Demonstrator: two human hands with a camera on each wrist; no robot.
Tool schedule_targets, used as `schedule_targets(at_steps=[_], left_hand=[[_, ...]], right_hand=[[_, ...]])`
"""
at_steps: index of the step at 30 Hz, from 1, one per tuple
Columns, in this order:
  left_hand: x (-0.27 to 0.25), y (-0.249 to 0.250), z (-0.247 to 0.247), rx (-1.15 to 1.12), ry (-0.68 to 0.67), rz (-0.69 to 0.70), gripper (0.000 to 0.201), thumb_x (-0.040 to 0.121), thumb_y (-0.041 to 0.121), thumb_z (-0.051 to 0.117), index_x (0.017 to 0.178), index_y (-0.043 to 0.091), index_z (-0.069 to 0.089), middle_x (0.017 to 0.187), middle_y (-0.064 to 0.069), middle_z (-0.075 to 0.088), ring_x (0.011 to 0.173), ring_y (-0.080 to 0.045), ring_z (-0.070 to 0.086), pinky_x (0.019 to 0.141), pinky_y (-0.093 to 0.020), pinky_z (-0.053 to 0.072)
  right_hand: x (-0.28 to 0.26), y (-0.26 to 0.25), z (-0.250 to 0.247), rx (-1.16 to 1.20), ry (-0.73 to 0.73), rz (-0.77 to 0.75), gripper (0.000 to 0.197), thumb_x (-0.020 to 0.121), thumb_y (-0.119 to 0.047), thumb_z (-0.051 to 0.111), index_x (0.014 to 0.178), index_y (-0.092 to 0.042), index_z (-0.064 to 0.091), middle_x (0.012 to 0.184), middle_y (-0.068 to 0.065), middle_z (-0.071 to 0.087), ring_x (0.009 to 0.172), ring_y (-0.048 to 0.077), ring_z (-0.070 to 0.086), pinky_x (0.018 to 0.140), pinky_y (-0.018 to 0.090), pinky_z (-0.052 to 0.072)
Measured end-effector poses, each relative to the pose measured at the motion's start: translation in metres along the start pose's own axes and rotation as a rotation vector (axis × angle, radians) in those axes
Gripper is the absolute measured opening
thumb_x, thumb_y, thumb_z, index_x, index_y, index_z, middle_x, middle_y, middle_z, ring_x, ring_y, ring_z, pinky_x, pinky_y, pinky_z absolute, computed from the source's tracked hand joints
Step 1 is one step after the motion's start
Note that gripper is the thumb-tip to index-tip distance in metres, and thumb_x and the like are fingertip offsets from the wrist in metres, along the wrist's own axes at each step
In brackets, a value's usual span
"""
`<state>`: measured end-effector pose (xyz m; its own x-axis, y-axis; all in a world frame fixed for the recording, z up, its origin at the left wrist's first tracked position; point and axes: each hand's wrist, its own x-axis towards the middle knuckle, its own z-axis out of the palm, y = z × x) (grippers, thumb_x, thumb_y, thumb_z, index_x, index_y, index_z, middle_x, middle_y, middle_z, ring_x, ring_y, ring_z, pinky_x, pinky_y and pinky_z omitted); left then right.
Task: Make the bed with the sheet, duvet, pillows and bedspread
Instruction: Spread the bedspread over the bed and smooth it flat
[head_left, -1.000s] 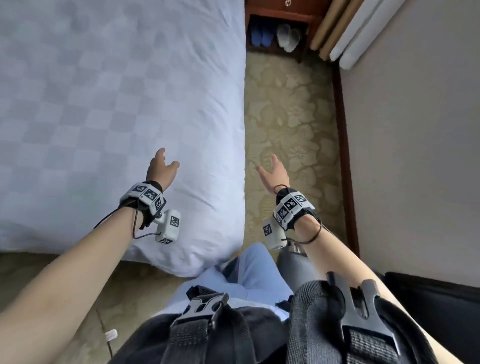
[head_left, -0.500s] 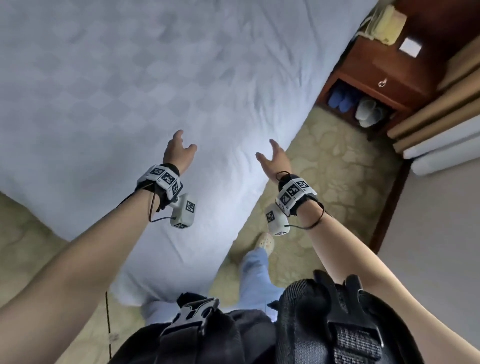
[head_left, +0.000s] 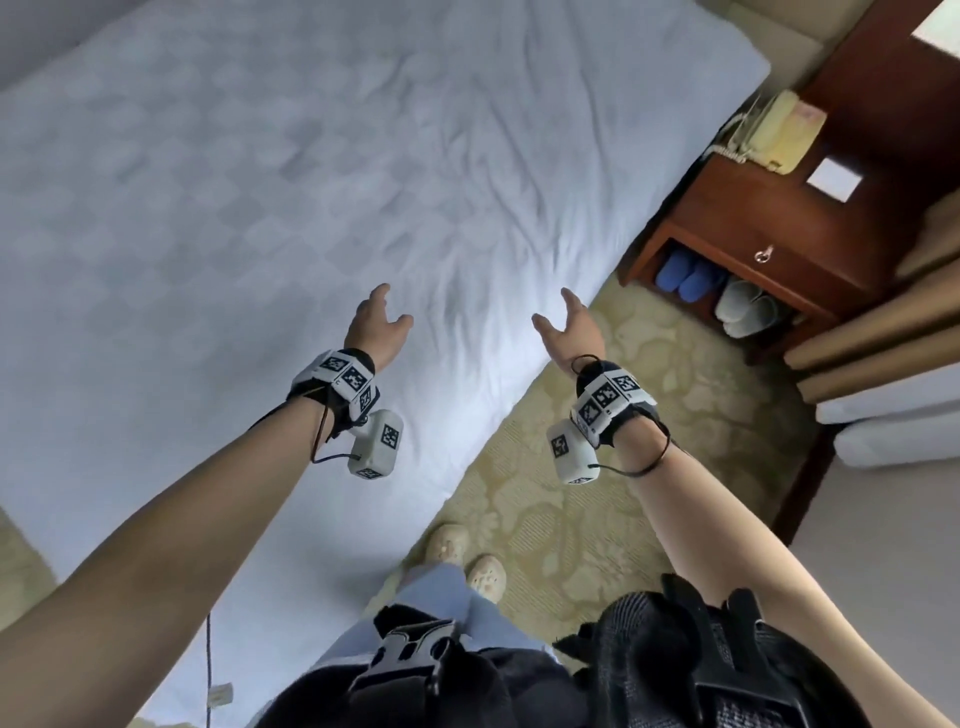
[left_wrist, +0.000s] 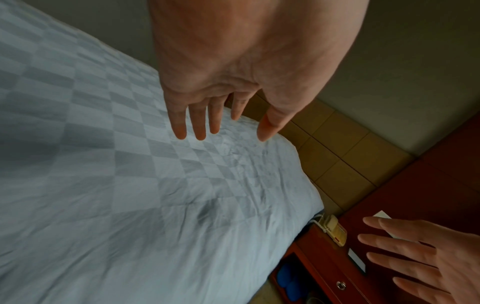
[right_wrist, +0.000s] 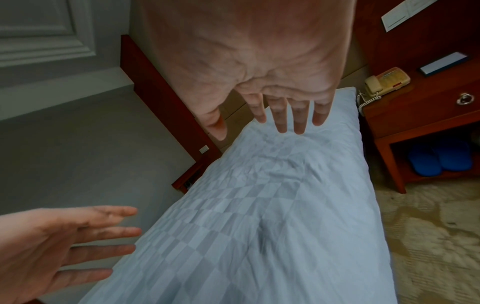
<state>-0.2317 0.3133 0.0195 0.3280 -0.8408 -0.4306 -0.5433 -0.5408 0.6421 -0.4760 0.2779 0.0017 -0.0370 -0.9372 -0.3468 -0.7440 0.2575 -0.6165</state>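
Person now further along bedside toward nightstand (head_left: 779, 228) — view swung since a second ago. Left hand (head_left: 376, 325) and right hand (head_left: 569, 330) raised, fingers spread, holding nothing; checkered duvet (head_left: 311, 208) lies spread, wrinkled near head end — smoothing likely next

Both arms stretched forward, bare forearms, tracker cuffs on both wrists. Left hand (head_left: 378, 326) at frame centre, fingers straight and spread, palm facing inward, holds nothing. Right hand (head_left: 570, 328) just right of centre, same pose: fingers extended, slightly apart, thumb out, empty. Hands level with each other, well apart.
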Motion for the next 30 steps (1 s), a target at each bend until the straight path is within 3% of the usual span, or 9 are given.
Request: schedule_targets(at_steps=[6,13,20,30], left_hand=[[0.068,0.057,0.017,-0.006,0.06,-0.038,0.058,0.094,0.025,0.049,0.147,0.016,0.028,0.148,-0.009,0.038,0.134,-0.026,0.039,0.112,-0.036,0.031],[0.158,0.194,0.082,-0.094,-0.035,0.073,0.058,0.094,0.025,0.049,0.147,0.017,0.026,0.148,-0.008,0.037,0.134,-0.024,0.04,0.11,-0.034,0.033],[0.241,0.311,0.142,-0.092,-0.066,0.102,0.059,0.093,0.026,0.051,0.147,0.018,0.029,0.147,-0.008,0.039,0.132,-0.024,0.042,0.11,-0.034,0.034],[0.36,0.466,0.247,-0.066,-0.06,0.055,0.059,0.095,0.026,0.05,0.148,0.018,0.026,0.148,-0.008,0.037,0.133,-0.025,0.041,0.11,-0.035,0.035]], right_hand=[[0.08,0.007,-0.061,-0.072,0.032,-0.052,0.067,0.093,-0.037,0.051,0.149,-0.014,0.023,0.152,0.008,0.033,0.138,0.026,0.034,0.111,0.041,0.032],[0.195,0.028,-0.156,-0.185,0.065,-0.004,0.068,0.092,-0.04,0.051,0.149,-0.015,0.023,0.151,0.009,0.033,0.135,0.029,0.037,0.107,0.045,0.037],[0.309,0.063,-0.242,-0.13,0.123,0.044,0.067,0.092,-0.038,0.053,0.148,-0.014,0.026,0.15,0.009,0.035,0.136,0.029,0.037,0.109,0.045,0.034],[0.503,0.131,-0.346,-0.057,0.005,0.064,0.066,0.092,-0.037,0.052,0.148,-0.015,0.025,0.151,0.01,0.033,0.137,0.031,0.035,0.111,0.048,0.033]])
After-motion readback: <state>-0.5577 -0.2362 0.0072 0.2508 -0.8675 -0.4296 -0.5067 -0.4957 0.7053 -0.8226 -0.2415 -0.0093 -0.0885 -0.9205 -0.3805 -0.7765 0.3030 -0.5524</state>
